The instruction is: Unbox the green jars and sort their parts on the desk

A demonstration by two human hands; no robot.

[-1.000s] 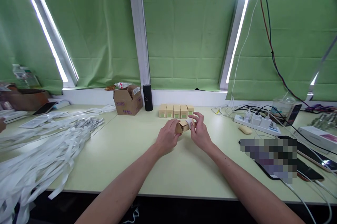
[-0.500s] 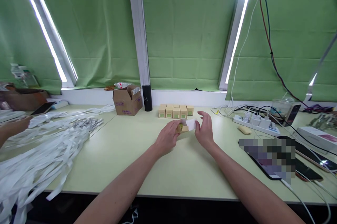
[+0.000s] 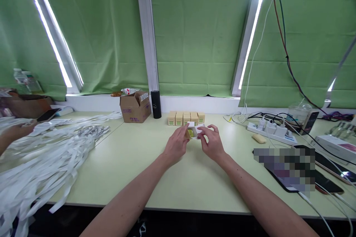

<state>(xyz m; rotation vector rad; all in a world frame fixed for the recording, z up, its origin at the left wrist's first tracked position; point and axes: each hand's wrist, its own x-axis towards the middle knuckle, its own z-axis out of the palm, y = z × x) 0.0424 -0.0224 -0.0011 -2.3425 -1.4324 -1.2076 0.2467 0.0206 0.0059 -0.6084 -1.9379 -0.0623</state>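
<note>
A small box [image 3: 194,131] with its white inner flaps raised and something yellow-green inside is held above the middle of the table. My left hand [image 3: 177,144] is wrapped round the box's left side. The fingers of my right hand [image 3: 211,142] pinch at its right side, on a white flap. Just behind stands a row of several small tan boxes [image 3: 186,118] with green-edged labels, close against each other.
On the left, white straps [image 3: 55,155] spread over the table [image 3: 125,177], with another person's hand [image 3: 20,133] over them. An open carton [image 3: 135,108] and black cylinder [image 3: 156,104] stand at the back. A power strip [image 3: 271,133], cables and phones [image 3: 328,179] lie right.
My right hand has moved left and its fingers have closed onto the box's flap. The white flaps now stand differently, showing the inside. The other person's hand has shifted slightly right.
</note>
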